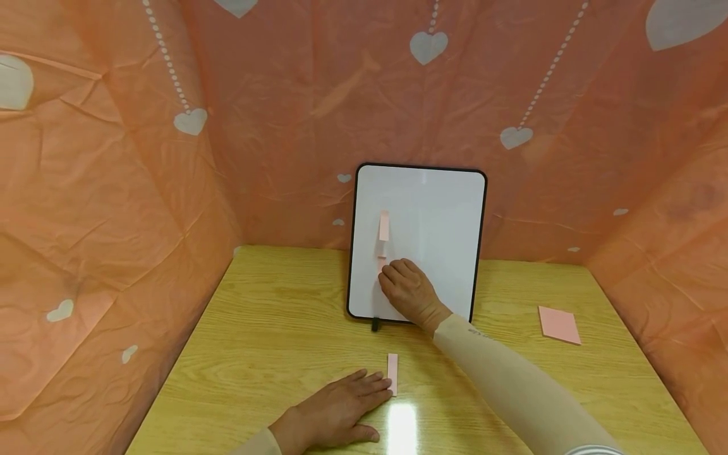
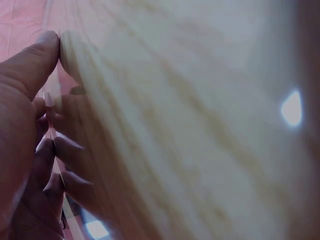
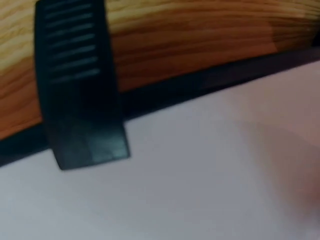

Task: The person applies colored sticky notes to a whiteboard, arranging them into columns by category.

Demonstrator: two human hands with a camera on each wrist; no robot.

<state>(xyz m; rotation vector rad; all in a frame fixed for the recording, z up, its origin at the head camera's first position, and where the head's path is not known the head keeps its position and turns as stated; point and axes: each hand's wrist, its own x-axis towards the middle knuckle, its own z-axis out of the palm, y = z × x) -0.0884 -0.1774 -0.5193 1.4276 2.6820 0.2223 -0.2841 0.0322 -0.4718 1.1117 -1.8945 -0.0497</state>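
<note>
A whiteboard (image 1: 438, 221) with a black rim leans upright at the back of the table. One pink sticky strip (image 1: 384, 225) is on its upper left part, the lower end lifting off. Below it, my right hand (image 1: 409, 291) has curled fingers at a second pink strip (image 1: 382, 264), whose lower part the fingers hide. My left hand (image 1: 347, 407) lies flat on the table, fingertips touching a third pink strip (image 1: 393, 366). The left wrist view shows its thumb (image 2: 37, 62) and fingers along the glossy tabletop.
A square pink pad of sticky notes (image 1: 560, 325) lies on the wooden table (image 1: 273, 303) at the right. A black clip foot (image 3: 82, 90) grips the whiteboard's lower edge. Orange-pink cloth (image 1: 284, 126) with pale hearts hangs around the back and sides.
</note>
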